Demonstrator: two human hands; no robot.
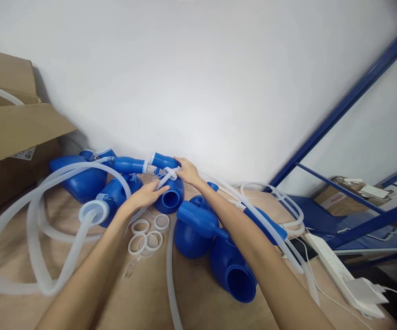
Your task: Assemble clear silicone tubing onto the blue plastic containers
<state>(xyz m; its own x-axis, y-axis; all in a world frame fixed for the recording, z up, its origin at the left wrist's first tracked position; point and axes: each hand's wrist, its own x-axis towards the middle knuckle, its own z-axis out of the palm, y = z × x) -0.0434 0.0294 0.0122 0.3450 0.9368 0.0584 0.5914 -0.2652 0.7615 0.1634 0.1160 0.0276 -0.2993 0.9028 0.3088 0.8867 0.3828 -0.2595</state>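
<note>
Against the wall, both hands meet over a blue plastic bottle [170, 199] whose round mouth faces me. My left hand [147, 194] is closed around a translucent hose [163, 181] just above that mouth. The fingers of my right hand [187, 171] pinch a white ring-shaped cap [171, 173] at the hose's end, beside a blue curved neck piece [164, 160]. Part of that grip is hidden. Below my left hand lie several white rings [140, 226] on the brown table [143, 302].
More blue bottles [193, 238] stand under my right forearm. At left are a hose with a white cap [93, 211], a blue bottle [81, 178] and a cardboard box [16, 133]. A power strip [332, 261] and a blue metal frame [343, 96] are at right.
</note>
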